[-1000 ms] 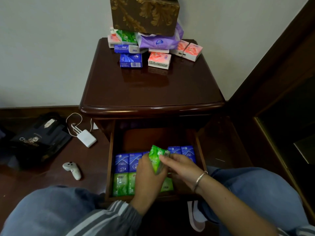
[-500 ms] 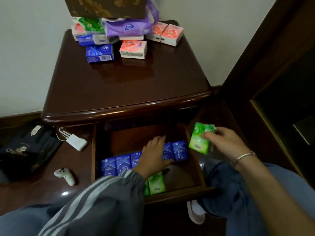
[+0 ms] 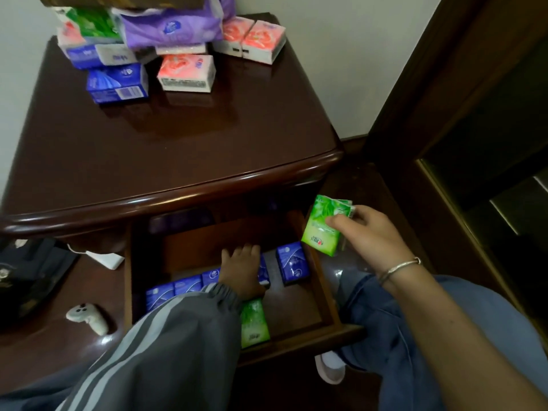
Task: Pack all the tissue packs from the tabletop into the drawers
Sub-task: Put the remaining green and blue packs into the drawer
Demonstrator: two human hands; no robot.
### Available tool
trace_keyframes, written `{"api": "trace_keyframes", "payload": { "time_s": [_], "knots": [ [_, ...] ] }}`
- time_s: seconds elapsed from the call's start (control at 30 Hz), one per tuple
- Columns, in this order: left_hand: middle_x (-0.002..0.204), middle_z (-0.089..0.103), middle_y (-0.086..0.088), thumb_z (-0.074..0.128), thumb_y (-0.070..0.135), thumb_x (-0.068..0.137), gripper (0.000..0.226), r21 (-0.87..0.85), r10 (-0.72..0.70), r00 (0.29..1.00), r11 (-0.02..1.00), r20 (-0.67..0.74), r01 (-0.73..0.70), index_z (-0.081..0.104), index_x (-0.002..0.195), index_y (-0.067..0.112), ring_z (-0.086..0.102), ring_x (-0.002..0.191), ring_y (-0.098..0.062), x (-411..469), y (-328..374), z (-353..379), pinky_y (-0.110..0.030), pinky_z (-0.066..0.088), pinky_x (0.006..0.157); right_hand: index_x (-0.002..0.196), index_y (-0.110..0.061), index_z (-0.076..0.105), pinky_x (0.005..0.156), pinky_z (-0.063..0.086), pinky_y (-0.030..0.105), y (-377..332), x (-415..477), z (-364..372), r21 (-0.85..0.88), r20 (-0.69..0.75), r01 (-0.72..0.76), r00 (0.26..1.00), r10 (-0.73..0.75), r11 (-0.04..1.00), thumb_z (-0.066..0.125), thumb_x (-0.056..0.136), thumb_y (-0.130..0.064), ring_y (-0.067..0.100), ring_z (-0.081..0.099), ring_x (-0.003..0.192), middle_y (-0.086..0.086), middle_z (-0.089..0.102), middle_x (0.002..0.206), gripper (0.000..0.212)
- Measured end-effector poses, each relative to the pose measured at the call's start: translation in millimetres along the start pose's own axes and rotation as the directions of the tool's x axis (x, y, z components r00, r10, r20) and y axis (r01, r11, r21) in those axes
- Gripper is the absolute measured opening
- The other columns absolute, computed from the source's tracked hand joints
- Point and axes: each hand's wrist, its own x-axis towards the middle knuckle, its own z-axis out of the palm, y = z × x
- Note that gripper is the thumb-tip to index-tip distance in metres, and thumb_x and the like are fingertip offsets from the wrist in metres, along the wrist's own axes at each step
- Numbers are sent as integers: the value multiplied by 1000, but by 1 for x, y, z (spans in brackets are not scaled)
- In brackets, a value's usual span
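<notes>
Head view looks down on the dark wooden bench (image 3: pixel 184 143), and by my reading you are less than halfway through the job. Its far edge carries a heap of tissue packs waiting for you. A large purple soft pack (image 3: pixel 172 28) sits on top, pink packs (image 3: pixel 186 72) lie in front and to the right, blue packs (image 3: pixel 118 84) are at the left, and a green-printed pack (image 3: pixel 92 23) is tucked behind.

Below the bench's front lip the drawer (image 3: pixel 327 292) stands pulled out. Inside, a row of blue pocket packs (image 3: pixel 175 292) runs across the middle. One more, the lone blue pack (image 3: pixel 292 264), stands a little apart at the right. A stored green pack (image 3: pixel 254 321) lies against the front wall, and your sleeve (image 3: pixel 178 336) hides whatever sits left of it. Bare wood shows at the back and the right front corner, so there is room.

Your left hand (image 3: pixel 241 271) lies palm-down on the blue row, fingers released and stretched toward the back, holding nothing. Your right hand (image 3: pixel 373 235) hangs just outside the drawer's right wall. Its fingers (image 3: pixel 341 223) pinch the top of the held green pack (image 3: pixel 318 232), which is roughly upright and clear of the drawer. I judge that pack goes in next, then the whole heap follows.

A white game controller (image 3: pixel 87 317) lies on the floor at the left.
</notes>
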Motion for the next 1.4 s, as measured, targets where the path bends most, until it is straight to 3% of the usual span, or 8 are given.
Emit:
{"api": "trace_keyframes", "payload": {
  "time_s": [0.27, 0.4, 0.53, 0.87, 0.97, 1.17, 1.27, 1.4],
  "knots": [
    [143, 37, -2, 64, 64, 70, 97, 54, 5, 999, 999, 42, -7, 23, 145, 17, 35, 130, -25, -10, -18, -3, -53, 23, 106, 91, -25, 65, 69, 57, 28, 0, -2, 5, -12, 1, 1, 1000, -1, 1000, 70, 79, -27, 8, 71, 78, -5, 73, 86, 13],
    [152, 24, -2, 67, 73, 59, 116, -142, 4, 999, 990, 42, 2, 15, 149, 23, 21, 139, -26, -7, -13, -16, -56, 17, 108, 90, -27, 64, 65, 55, 25, 2, -1, 4, -34, -22, 5, 1000, -6, 999, 71, 78, -30, 5, 70, 76, -7, 73, 84, 13],
    [152, 26, -1, 71, 66, 61, 113, -300, 131, 987, 942, -90, -152, 16, 149, 23, 27, 135, -24, 1, 14, -23, -45, 23, 105, 95, -26, 65, 64, 56, 26, 2, 1, 3, -48, -46, 1, 999, -3, 999, 71, 77, -32, 5, 70, 75, -8, 72, 84, 20],
    [129, 44, -7, 70, 42, 70, 78, -101, 153, 981, 981, -123, -165, 34, 132, 13, 44, 117, -27, 25, 57, 5, -42, 31, 96, 97, -24, 65, 62, 56, 24, 5, 5, 5, -58, -58, -8, 998, 5, 998, 71, 78, -30, 7, 71, 78, -5, 73, 88, 21],
    [128, 46, -7, 70, 44, 68, 82, -88, 149, 980, 983, -129, -161, 33, 134, 13, 45, 116, -27, 25, 47, 7, -42, 29, 96, 99, -22, 65, 73, 59, 32, 6, 7, 4, -50, -50, -18, 999, 15, 999, 71, 77, -30, 11, 71, 83, -2, 73, 91, 24],
    [135, 43, -7, 69, 57, 69, 88, -33, 85, 993, 996, -84, -88, 30, 136, 15, 43, 122, -26, 15, 10, 3, -46, 25, 104, 94, -25, 64, 68, 56, 26, 8, 7, 5, -115, -38, -5, 999, 1, 993, 70, 77, -32, 7, 69, 82, -6, 72, 88, 20],
    [137, 40, -5, 66, 59, 71, 90, -41, 91, 991, 995, -99, -95, 27, 140, 16, 41, 125, -25, 11, 9, 2, -46, 25, 105, 88, -24, 65, 74, 58, 32, 12, 7, 7, -145, 15, -35, 999, 38, 989, 70, 77, -30, 10, 70, 83, -5, 72, 88, 13],
    [150, 25, -4, 67, 70, 63, 115, -132, 50, 997, 990, -60, -57, 13, 149, 18, 27, 136, -24, 2, 3, -4, -50, 18, 111, 90, -19, 67, 76, 59, 36, 22, 8, 17, -212, 89, -103, 988, 124, 972, 69, 78, -27, 15, 69, 84, 0, 72, 90, 14]
  ]
}}
